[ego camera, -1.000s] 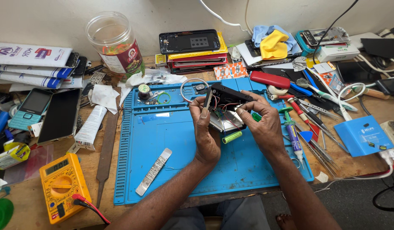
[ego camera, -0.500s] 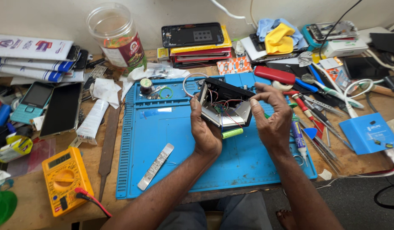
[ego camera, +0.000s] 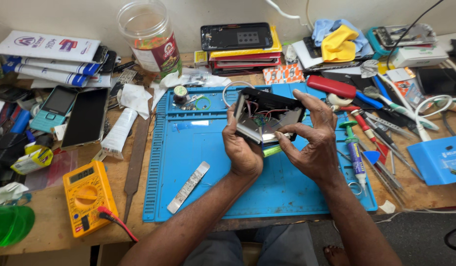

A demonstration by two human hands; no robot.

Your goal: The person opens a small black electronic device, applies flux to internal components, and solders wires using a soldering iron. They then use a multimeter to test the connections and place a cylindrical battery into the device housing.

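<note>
A crowded wooden workbench (ego camera: 46, 231) stands against a pale wall, and a blue work mat (ego camera: 198, 148) lies flat in the middle of it, giving a clean spot for small parts.

There is only the head view. Above the mat, both hands hold an opened black device (ego camera: 267, 116), tilted so its inside faces the person. Thin red and black wires and a small green board show inside it. The left hand (ego camera: 243, 148) wraps around the left end, thumb on top, and grips it firmly, probably to keep it steady. The right hand (ego camera: 314, 140) holds the right side with spread fingers on the top edge, while thumb and first finger pinch near the shiny bottom edge. I cannot tell if they hold a small part there.

A green marker-like thing (ego camera: 271, 150) lies on the mat just under the device. A flat metal strip (ego camera: 188, 187) lies lower on the mat, apart from the hands.

A yellow multimeter (ego camera: 87, 197) sits left of the mat with its red lead plugged in. Screwdrivers (ego camera: 373, 133) lie close on the right, easy to reach. A clear plastic jar (ego camera: 149, 37) stands at the back, and phones (ego camera: 70, 116) lie on the left.
</note>
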